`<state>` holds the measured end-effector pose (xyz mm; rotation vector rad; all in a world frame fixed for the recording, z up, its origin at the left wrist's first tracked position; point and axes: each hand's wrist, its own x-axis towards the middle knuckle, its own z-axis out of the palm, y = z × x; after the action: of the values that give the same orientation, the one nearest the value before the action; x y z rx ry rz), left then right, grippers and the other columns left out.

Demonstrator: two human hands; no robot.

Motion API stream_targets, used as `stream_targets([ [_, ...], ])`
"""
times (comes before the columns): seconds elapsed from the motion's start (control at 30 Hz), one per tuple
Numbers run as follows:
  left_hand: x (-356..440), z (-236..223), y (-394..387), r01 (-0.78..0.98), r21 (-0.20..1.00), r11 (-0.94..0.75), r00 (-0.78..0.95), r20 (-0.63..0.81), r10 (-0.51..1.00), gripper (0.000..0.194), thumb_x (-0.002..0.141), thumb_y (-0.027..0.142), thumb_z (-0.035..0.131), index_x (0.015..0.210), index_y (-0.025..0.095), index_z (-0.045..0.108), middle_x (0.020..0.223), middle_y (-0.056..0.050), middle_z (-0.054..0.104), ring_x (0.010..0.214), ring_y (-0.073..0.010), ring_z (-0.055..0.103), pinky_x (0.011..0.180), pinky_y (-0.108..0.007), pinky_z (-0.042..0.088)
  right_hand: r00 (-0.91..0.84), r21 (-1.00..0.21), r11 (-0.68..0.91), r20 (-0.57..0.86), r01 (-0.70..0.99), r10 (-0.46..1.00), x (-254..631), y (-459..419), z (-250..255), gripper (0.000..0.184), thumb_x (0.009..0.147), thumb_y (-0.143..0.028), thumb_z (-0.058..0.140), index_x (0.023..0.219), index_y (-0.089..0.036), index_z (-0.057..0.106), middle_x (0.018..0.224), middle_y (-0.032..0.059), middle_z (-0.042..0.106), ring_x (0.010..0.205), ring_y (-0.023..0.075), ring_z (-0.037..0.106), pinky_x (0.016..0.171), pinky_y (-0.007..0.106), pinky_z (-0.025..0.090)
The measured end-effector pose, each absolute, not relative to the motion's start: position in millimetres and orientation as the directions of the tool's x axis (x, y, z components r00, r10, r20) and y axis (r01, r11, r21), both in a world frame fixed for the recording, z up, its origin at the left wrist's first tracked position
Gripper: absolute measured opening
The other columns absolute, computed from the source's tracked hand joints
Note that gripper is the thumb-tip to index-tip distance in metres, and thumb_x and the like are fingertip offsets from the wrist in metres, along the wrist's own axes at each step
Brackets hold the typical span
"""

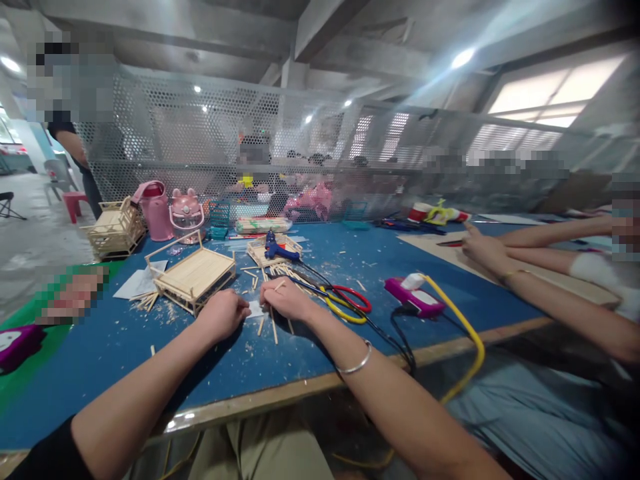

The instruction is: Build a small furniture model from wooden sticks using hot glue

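Observation:
My left hand (223,315) rests low over the blue table, its fingers closed at the edge of a small white piece of paper (255,309). Just right of the paper, my right hand (286,300) has its fingers pinched, with a short thin wooden stick (280,285) at them. More loose sticks (274,328) lie beneath and around this hand. Beyond my left hand stands a small frame model of wooden sticks (197,273). A blue glue gun (280,251) lies on a smaller stick frame (256,253) behind my right hand.
Red and yellow looped handles (354,300) and black cables lie right of my right hand. Nearby is a purple power strip (414,297) with a yellow cable (463,323). A pink flask (157,212) stands before a perforated screen (200,133). A co-worker's hand (483,250) reaches in from the right.

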<state>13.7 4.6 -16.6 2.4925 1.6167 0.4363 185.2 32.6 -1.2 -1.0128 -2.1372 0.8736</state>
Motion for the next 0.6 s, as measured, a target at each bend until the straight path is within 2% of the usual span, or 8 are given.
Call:
stream_targets([
  [0.1,13,-17,0,0.861,0.282,-0.423,0.378,0.200,0.904,0.023,0.079,0.029,0.051,0.090,0.019,0.069,0.083,-0.007,0.064,0.076,-0.0180,0.059,0.069,-0.025,0.042,-0.495,-0.921,0.305,0.152,0.244,0.856,188,36,1,0.017,0.059,-0.012,0.037,0.052,-0.015,0.052,0.044,-0.0011,0.051,0.038,0.0077,0.041,0.037,0.018,0.029],
  [0.17,13,-16,-4,0.836,0.319,-0.446,0.378,0.253,0.890,0.025,0.078,0.033,0.054,0.096,0.021,0.067,0.085,-0.006,0.063,0.075,-0.0172,0.058,0.068,-0.025,0.042,-0.480,-0.982,0.169,0.108,0.085,0.870,190,38,1,0.014,0.058,-0.014,0.037,0.058,-0.016,0.050,0.046,-0.0007,0.054,0.034,0.0075,0.040,0.033,0.017,0.026],
  [0.23,14,-14,-8,0.770,0.436,-0.466,0.363,0.302,0.882,0.027,0.077,0.035,0.056,0.098,0.021,0.066,0.084,-0.004,0.064,0.073,-0.0154,0.058,0.066,-0.024,0.042,-0.520,-0.996,0.059,0.086,-0.068,0.850,191,40,2,0.011,0.056,-0.015,0.040,0.061,-0.016,0.049,0.048,-0.0003,0.057,0.034,0.0073,0.042,0.031,0.016,0.025],
  [0.3,15,-13,-11,0.664,0.590,-0.459,0.332,0.317,0.889,0.022,0.077,0.033,0.056,0.089,0.019,0.068,0.078,-0.002,0.066,0.068,-0.0132,0.057,0.064,-0.022,0.042,-0.571,-0.987,-0.003,0.089,-0.158,0.817,192,40,2,0.009,0.055,-0.014,0.043,0.061,-0.015,0.050,0.049,0.0001,0.059,0.034,0.0071,0.043,0.030,0.015,0.025],
  [0.37,16,-11,-12,0.571,0.696,-0.435,0.311,0.306,0.900,0.023,0.078,0.033,0.053,0.079,0.016,0.068,0.071,-0.001,0.066,0.064,-0.0120,0.055,0.062,-0.021,0.041,-0.610,-0.981,-0.025,0.100,-0.193,0.786,192,40,1,0.008,0.054,-0.014,0.045,0.060,-0.015,0.050,0.051,0.0005,0.060,0.035,0.0069,0.045,0.030,0.015,0.026],
  [0.43,17,-10,-13,0.523,0.735,-0.431,0.310,0.307,0.900,0.026,0.079,0.034,0.052,0.073,0.014,0.067,0.067,0.000,0.065,0.061,-0.0113,0.054,0.060,-0.021,0.041,-0.634,-0.976,-0.037,0.110,-0.213,0.765,191,38,1,0.005,0.056,-0.014,0.048,0.061,-0.014,0.049,0.052,0.0006,0.061,0.036,0.0067,0.046,0.030,0.015,0.028],
  [0.5,16,-9,-13,0.509,0.731,-0.454,0.319,0.330,0.889,0.025,0.078,0.033,0.052,0.072,0.014,0.067,0.066,0.000,0.064,0.060,-0.0107,0.053,0.059,-0.021,0.041,-0.631,-0.976,-0.034,0.113,-0.216,0.767,190,37,1,0.006,0.061,-0.019,0.053,0.065,-0.014,0.050,0.054,0.0000,0.061,0.037,0.0063,0.046,0.031,0.015,0.028],
  [0.6,15,-9,-14,0.537,0.682,-0.497,0.322,0.379,0.868,0.021,0.077,0.030,0.055,0.073,0.014,0.068,0.067,-0.001,0.065,0.061,-0.0105,0.054,0.061,-0.021,0.041,-0.600,-0.985,0.000,0.103,-0.170,0.793,187,37,-1,0.022,0.069,-0.035,0.058,0.073,-0.015,0.051,0.054,-0.0021,0.058,0.038,0.0053,0.044,0.032,0.015,0.028],
])
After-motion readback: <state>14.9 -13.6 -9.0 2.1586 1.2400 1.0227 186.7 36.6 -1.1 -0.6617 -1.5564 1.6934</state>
